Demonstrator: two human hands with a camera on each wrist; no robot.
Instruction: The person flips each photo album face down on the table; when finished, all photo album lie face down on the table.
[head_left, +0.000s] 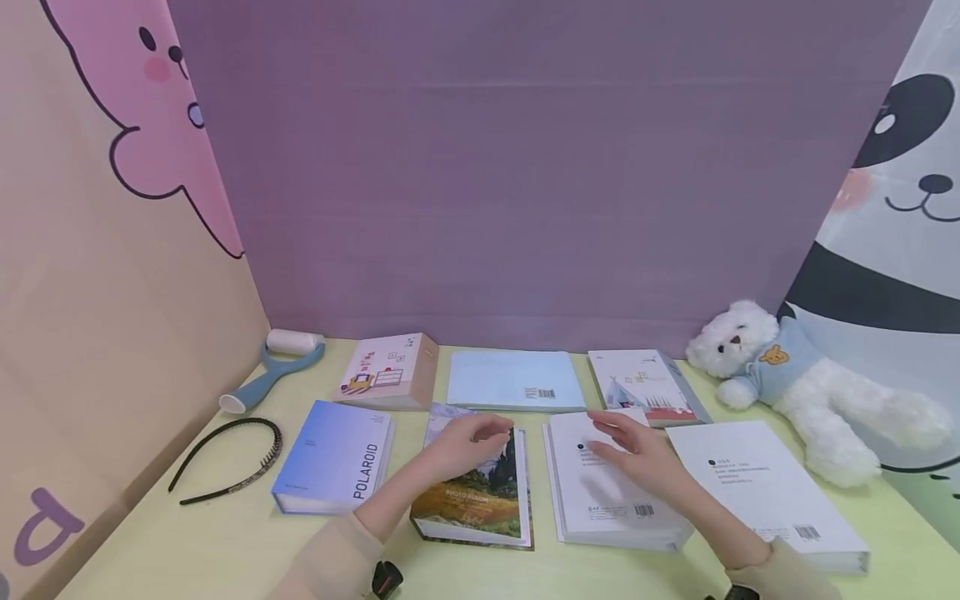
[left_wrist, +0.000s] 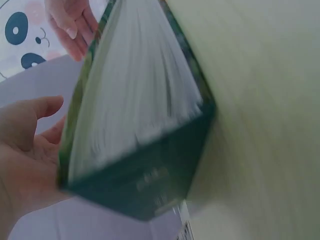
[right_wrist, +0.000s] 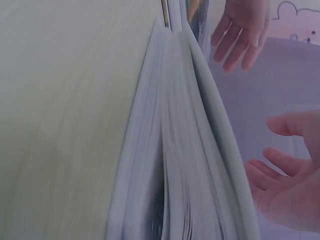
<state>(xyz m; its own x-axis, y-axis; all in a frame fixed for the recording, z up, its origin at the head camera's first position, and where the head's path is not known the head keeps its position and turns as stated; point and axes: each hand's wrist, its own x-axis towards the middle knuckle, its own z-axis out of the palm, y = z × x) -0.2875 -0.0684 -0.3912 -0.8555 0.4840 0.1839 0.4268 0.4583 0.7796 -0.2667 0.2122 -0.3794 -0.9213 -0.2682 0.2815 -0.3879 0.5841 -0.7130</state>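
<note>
My left hand [head_left: 472,442] hovers over a photo album [head_left: 480,508] with a painted landscape cover, fingers relaxed and nothing in them. In the left wrist view, the album's dark green spine [left_wrist: 150,175] and page edges face the camera, with the left palm [left_wrist: 25,160] beside it. Over a white album [head_left: 600,508] with a barcode hangs my right hand [head_left: 637,450], thumb and fingers apart and holding nothing. The right wrist view shows that album's pages [right_wrist: 185,130] slightly parted, the right hand [right_wrist: 290,185] at its side.
A blue-purple Polaroid album [head_left: 330,458] and black headband [head_left: 277,442] lie left; a lint roller [head_left: 270,375] lies behind. Along the back are a pink album [head_left: 386,367], light-blue album [head_left: 517,375] and tent-print album [head_left: 637,375]. Another white album [head_left: 757,475] and plush bear [head_left: 795,375] lie right.
</note>
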